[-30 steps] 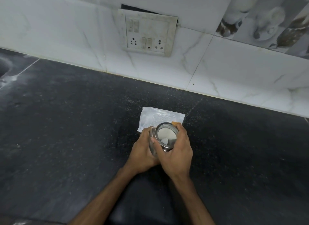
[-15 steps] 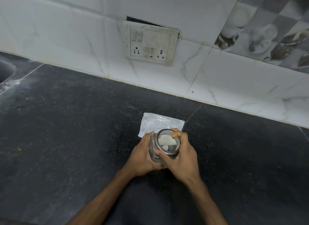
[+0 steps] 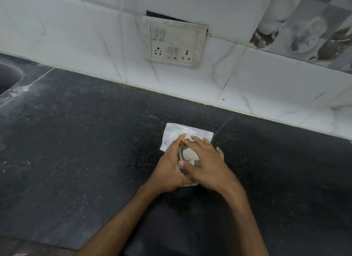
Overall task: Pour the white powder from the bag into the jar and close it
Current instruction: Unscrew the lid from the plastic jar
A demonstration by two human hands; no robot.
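A small glass jar (image 3: 187,154) with a metal-rimmed lid stands on the black countertop (image 3: 76,141), white powder showing inside it. My left hand (image 3: 168,169) grips the jar from its left side, fingers curled round the glass. My right hand (image 3: 209,165) lies over the jar's right side, blurred, with its fingers stretched out past the lid and its thumb by the rim. The flattened clear plastic bag (image 3: 187,131) lies on the counter just behind the jar, partly hidden by my fingers.
A white tiled wall with a switch and socket plate (image 3: 174,41) rises behind the counter. A sink's edge (image 3: 7,78) shows at the far left. Fine white specks dust the counter around the bag.
My right hand, which was curled round the lid, has straightened its fingers and slid to the right. My left hand stays on the jar. The view has tilted up a little.
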